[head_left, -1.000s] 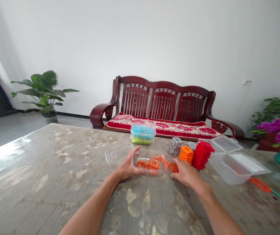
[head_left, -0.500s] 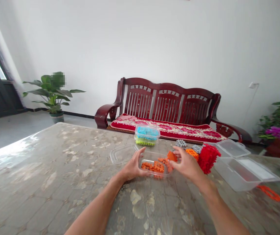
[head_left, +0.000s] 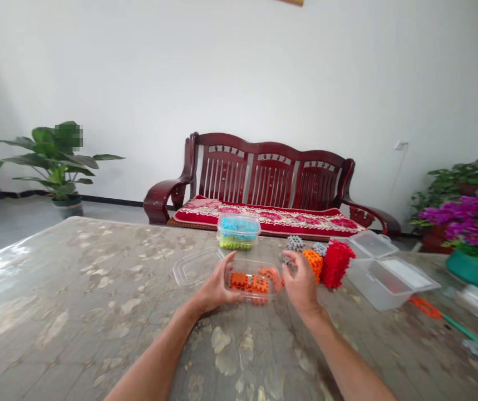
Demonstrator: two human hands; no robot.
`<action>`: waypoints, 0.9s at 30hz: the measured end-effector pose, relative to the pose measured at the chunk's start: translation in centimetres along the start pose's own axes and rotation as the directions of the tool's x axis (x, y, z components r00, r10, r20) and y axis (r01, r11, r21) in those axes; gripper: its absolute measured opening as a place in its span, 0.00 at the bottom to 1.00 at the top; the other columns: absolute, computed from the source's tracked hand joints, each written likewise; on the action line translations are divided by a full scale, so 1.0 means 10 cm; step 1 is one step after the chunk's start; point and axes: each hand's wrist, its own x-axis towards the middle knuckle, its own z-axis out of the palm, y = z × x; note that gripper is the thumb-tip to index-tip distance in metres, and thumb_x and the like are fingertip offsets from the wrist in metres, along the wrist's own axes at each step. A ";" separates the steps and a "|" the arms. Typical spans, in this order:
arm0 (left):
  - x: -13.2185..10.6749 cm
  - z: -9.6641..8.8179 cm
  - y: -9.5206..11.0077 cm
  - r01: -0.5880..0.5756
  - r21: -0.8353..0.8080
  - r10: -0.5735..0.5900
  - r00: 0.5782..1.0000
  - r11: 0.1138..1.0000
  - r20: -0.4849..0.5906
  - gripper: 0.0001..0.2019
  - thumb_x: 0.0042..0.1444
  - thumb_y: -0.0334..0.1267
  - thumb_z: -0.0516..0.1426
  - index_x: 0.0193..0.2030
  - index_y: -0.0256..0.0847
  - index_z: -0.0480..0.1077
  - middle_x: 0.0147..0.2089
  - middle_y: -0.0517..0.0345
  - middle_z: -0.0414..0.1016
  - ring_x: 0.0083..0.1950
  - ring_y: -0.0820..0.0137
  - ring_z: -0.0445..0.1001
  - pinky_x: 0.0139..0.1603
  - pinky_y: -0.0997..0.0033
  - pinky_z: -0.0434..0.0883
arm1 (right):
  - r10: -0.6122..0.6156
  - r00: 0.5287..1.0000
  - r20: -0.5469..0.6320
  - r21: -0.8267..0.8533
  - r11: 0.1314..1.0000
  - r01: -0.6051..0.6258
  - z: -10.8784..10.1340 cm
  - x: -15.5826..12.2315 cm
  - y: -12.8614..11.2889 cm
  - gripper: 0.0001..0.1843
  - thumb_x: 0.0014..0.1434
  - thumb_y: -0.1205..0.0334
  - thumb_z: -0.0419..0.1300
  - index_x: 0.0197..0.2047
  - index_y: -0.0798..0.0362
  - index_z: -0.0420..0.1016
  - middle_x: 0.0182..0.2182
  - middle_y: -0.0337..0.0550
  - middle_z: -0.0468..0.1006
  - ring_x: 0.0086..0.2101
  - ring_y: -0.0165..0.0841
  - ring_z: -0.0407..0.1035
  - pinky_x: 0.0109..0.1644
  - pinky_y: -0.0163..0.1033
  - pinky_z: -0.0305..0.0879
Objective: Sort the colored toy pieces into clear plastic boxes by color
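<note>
Two bare hands are at work over the table (head_left: pixel 97 312). The left hand (head_left: pixel 213 289) is spread around the left end of a clear tub (head_left: pixel 259 298), thumb at the near side and forefinger toward the far side, gripping it. The right hand (head_left: pixel 301 281) is just beyond the tub's right end, its thumb and forefinger parted; whether its other fingers hold anything cannot be seen. Orange pieces (head_left: pixel 259 284) lie inside the tub, which stands on the table in front of the person.

Just left of the tub lies a clear lid (head_left: pixel 197 268), partly behind the left hand. Beyond the tub stands a clear container (head_left: pixel 239 225) showing blue pieces above yellow-green ones. Past the right hand stand a grey stack (head_left: pixel 295 243), a brighter orange stack (head_left: pixel 314 262), a second grey stack (head_left: pixel 319 249) and a tall red stack (head_left: pixel 338 263). Farther right is an open plastic box (head_left: pixel 378 284), then an orange strip (head_left: pixel 426 307) near a thin green stick (head_left: pixel 472 337). Purple flowers (head_left: pixel 468 220) rise from a teal pot (head_left: pixel 476 274) at the far right.

Behind the table stands a dark red wooden bench (head_left: pixel 270 170) with a red patterned cover (head_left: pixel 292 221). On the floor to the left is a leafy plant (head_left: pixel 57 161).
</note>
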 end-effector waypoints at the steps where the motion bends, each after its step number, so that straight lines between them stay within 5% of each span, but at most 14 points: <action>1: 0.00 0.00 -0.01 0.007 0.004 -0.007 1.000 1.000 0.003 0.59 0.37 0.49 0.73 0.72 0.41 0.48 0.70 0.38 0.57 0.70 0.47 0.60 0.70 0.44 0.59 | 0.062 0.995 -0.078 -0.003 0.998 -0.062 -0.07 -0.03 0.14 0.17 0.55 0.61 0.54 0.48 0.54 0.73 0.44 0.52 0.79 0.45 0.41 0.72 0.53 0.48 0.69; 4: 0.01 -0.01 -0.01 0.019 0.008 -0.019 1.000 1.000 0.008 0.58 0.37 0.48 0.73 0.72 0.42 0.49 0.71 0.38 0.55 0.70 0.46 0.59 0.70 0.43 0.58 | 0.293 0.938 -0.185 -0.010 0.954 -0.300 -0.26 -0.15 0.51 0.25 0.51 0.55 0.57 0.52 0.56 0.70 0.48 0.55 0.77 0.45 0.42 0.72 0.50 0.48 0.69; 8: 0.00 -0.01 0.02 0.027 0.004 -0.027 1.000 1.000 -0.001 0.57 0.36 0.49 0.73 0.71 0.42 0.50 0.72 0.38 0.52 0.70 0.45 0.59 0.69 0.43 0.59 | 0.447 0.883 -0.141 -0.096 0.882 -0.462 -0.40 -0.25 0.70 0.30 0.49 0.52 0.58 0.55 0.55 0.68 0.48 0.53 0.77 0.42 0.41 0.73 0.48 0.45 0.69; 13: 0.00 -0.01 0.04 0.059 0.026 -0.059 0.998 0.998 0.006 0.58 0.36 0.50 0.73 0.71 0.41 0.50 0.73 0.36 0.51 0.70 0.45 0.58 0.69 0.44 0.60 | 0.448 0.873 -0.191 -0.275 0.829 -0.486 -0.45 -0.16 0.63 0.34 0.50 0.53 0.59 0.59 0.56 0.66 0.49 0.54 0.76 0.42 0.42 0.74 0.47 0.43 0.67; 20: 0.02 -0.01 0.00 0.057 0.039 -0.058 0.998 0.998 0.008 0.58 0.37 0.50 0.73 0.72 0.41 0.49 0.71 0.37 0.54 0.71 0.46 0.58 0.71 0.43 0.57 | 0.228 0.966 -0.120 -0.433 0.863 -0.258 -0.42 -0.02 0.49 0.30 0.53 0.59 0.57 0.60 0.55 0.65 0.54 0.55 0.73 0.48 0.42 0.70 0.51 0.43 0.65; 27: 0.00 -0.01 0.03 0.064 0.012 -0.064 0.998 0.998 0.012 0.58 0.37 0.49 0.73 0.71 0.39 0.48 0.71 0.36 0.54 0.70 0.46 0.58 0.70 0.43 0.58 | 0.517 0.848 -0.118 -0.292 0.798 -0.527 -0.38 -0.24 0.59 0.30 0.53 0.54 0.58 0.58 0.54 0.66 0.50 0.51 0.77 0.36 0.38 0.74 0.43 0.40 0.66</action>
